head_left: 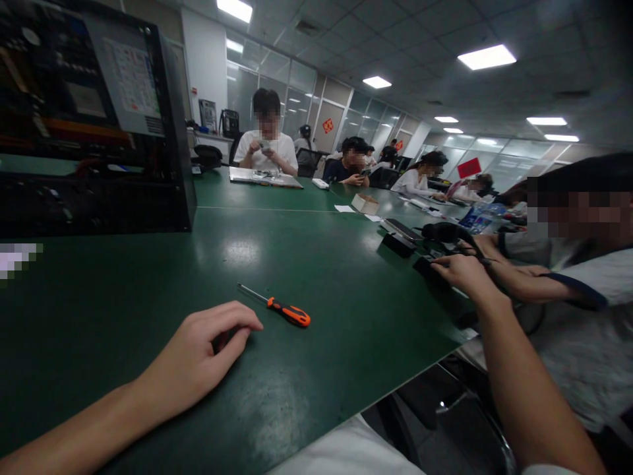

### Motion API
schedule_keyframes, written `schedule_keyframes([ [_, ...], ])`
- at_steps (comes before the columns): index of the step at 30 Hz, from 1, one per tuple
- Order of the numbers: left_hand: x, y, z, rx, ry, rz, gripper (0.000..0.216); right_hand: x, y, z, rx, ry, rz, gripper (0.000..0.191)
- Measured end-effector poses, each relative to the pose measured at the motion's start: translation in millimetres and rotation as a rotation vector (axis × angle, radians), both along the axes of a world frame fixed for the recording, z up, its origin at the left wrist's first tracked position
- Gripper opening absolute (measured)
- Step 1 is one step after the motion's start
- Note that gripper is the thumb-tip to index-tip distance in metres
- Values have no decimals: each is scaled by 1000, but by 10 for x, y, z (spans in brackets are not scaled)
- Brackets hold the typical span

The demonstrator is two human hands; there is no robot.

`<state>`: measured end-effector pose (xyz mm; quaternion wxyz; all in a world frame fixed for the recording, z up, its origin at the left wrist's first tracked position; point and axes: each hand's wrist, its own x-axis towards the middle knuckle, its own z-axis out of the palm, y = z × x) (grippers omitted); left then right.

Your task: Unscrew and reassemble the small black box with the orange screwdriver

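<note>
My left hand (210,343) rests on the green tabletop with its fingers loosely bent and nothing in them. Thumb and index fingertips lie close, with a small gap. Just beyond them lies a screwdriver (289,311) with an orange and black handle, its metal shaft aimed away to the left; my hand does not touch it. At the right side of the table, my right hand (465,277) has its fingers closed over the edge of a black flat object (429,269). The underside of that grip is hidden, and the object's kind is unclear.
An open black computer case (171,152) stands at the left. Close on my right sits a person (583,264), arms near mine. Black headphones (445,232) and a phone-like slab (401,229) lie by my right hand. Across the table, a person sits behind a silver panel (264,178).
</note>
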<state>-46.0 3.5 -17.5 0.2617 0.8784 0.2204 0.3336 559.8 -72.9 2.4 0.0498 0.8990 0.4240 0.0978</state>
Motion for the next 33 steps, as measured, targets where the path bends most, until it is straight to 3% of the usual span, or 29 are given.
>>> schedule_keyframes([
  [8,13,-27,17,10,-8,-44,21,67,90,-59,17,-22,-2,35],
  [15,23,-64,82,-10,23,-99,22,133,174,-92,76,-31,98,29],
  [21,41,-69,111,-29,35,-71,22,182,240,-196,191,-27,223,45],
  [33,35,-73,114,-35,51,-88,21,288,254,-355,176,14,240,44],
])
